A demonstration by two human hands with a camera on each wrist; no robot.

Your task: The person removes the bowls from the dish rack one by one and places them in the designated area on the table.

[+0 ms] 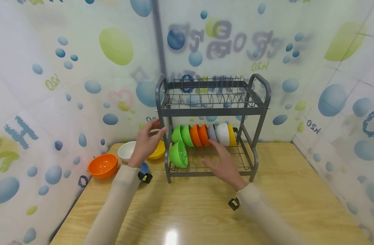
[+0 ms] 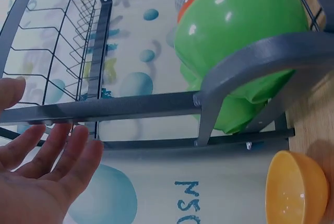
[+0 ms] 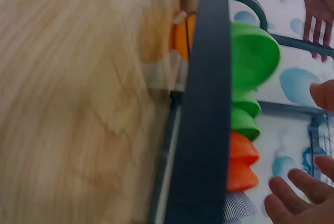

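Note:
My left hand (image 1: 146,141) is at the left post of a dark two-tier dish rack (image 1: 212,111), thumb and fingers apart on either side of the post in the left wrist view. My right hand (image 1: 225,166) hovers before the lower tier with its fingers spread, holding nothing. A row of tilted bowls stands at the back of that tier: two green bowls (image 1: 187,135), two orange bowls (image 1: 204,135), a grey patterned bowl (image 1: 211,133), a white bowl (image 1: 222,134) and a yellow bowl (image 1: 232,134). Another green bowl (image 1: 178,154) leans at the front left.
Left of the rack on the wooden table (image 1: 187,211) sit an orange bowl (image 1: 103,166), a white bowl (image 1: 125,150), a yellow bowl (image 1: 157,151) and a blue dish (image 1: 145,168) partly hidden by my left wrist. A patterned wall covering (image 1: 119,85) encloses the table.

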